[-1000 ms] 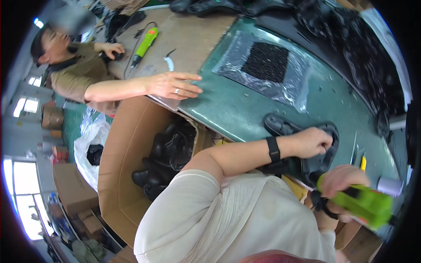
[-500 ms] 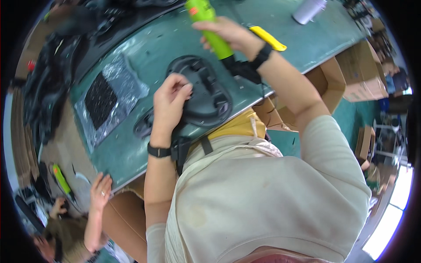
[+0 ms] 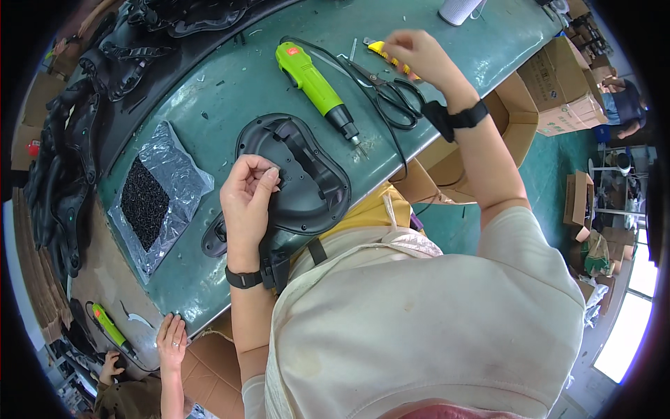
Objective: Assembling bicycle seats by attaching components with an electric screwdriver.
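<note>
- Left hand: fingers pinched over black shell, near table's front edge.
- Right hand: fingers curled by yellow knife.
- Can't tell if they hold anything.

Power driver between shell and scissors

All three lie on the worktop. Left of the shell lies a bag, with moulded parts heaped farther left and behind. The knife lies just behind the scissors; a container stands farther back, right. A carton sits below the near right edge.
</note>
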`<move>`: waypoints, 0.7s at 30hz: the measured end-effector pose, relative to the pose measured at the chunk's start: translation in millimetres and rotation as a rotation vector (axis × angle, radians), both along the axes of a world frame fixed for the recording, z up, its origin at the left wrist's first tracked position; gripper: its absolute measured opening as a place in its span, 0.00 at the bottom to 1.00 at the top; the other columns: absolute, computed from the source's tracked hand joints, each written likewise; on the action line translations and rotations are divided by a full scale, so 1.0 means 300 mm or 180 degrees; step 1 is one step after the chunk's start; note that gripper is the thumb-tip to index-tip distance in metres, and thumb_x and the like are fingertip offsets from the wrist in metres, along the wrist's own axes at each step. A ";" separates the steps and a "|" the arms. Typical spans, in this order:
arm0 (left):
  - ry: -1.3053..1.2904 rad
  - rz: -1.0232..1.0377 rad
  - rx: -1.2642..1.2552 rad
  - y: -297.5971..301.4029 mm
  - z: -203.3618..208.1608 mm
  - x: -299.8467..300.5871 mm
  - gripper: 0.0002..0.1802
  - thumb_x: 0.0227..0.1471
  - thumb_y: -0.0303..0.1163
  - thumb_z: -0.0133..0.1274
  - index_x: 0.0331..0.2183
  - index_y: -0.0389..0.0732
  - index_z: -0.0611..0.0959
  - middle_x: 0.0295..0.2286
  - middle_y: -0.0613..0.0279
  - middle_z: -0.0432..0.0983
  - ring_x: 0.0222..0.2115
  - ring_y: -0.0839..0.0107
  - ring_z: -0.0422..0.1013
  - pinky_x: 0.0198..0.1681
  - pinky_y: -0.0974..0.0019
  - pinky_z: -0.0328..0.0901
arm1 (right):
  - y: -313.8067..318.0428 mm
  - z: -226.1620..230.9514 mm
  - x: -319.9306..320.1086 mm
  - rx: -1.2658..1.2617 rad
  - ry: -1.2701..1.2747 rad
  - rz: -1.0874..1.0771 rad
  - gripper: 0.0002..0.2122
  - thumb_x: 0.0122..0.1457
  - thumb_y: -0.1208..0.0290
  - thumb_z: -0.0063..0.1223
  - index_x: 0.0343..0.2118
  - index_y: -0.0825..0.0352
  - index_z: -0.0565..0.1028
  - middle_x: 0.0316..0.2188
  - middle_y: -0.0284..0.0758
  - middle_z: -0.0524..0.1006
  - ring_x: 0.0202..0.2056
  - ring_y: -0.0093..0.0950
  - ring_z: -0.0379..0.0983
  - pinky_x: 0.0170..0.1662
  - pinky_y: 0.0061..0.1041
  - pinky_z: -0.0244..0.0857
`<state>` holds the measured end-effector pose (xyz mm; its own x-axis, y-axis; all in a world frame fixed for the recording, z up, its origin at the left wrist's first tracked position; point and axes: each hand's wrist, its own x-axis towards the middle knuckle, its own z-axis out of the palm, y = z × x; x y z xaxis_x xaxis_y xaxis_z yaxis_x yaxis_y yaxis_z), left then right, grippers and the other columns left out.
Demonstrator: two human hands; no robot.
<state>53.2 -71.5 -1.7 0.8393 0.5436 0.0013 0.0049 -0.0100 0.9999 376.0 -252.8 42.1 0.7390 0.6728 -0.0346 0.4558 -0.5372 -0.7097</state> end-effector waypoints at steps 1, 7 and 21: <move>-0.0014 -0.0013 -0.0003 0.002 -0.002 0.001 0.03 0.54 0.22 0.53 0.33 0.36 0.76 0.27 0.69 0.72 0.27 0.83 0.68 0.32 0.78 0.65 | -0.038 -0.034 0.008 -0.0013 -0.0007 0.0003 0.11 0.58 0.64 0.54 0.36 0.67 0.78 0.29 0.32 0.77 0.25 0.21 0.73 0.28 0.19 0.67; -0.0028 -0.0010 -0.0009 0.002 -0.009 -0.006 0.03 0.54 0.22 0.54 0.33 0.36 0.76 0.27 0.69 0.72 0.27 0.83 0.68 0.32 0.78 0.65 | -0.097 -0.142 -0.134 -0.1296 -0.1283 0.0261 0.17 0.49 0.59 0.59 0.35 0.67 0.73 0.33 0.42 0.78 0.39 0.40 0.76 0.42 0.36 0.69; -0.0211 0.0089 0.0207 0.028 -0.043 -0.033 0.04 0.51 0.22 0.56 0.29 0.36 0.76 0.22 0.69 0.73 0.23 0.81 0.69 0.28 0.76 0.65 | 0.200 0.297 -0.607 0.1530 0.1546 0.1769 0.31 0.50 0.51 0.56 0.48 0.75 0.67 0.34 0.38 0.78 0.28 0.21 0.74 0.30 0.18 0.69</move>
<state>43.2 -63.0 -14.5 0.8207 0.5639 0.0925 -0.0601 -0.0758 0.9953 194.0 -192.8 131.0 0.2777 0.9532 0.1193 0.1515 0.0792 -0.9853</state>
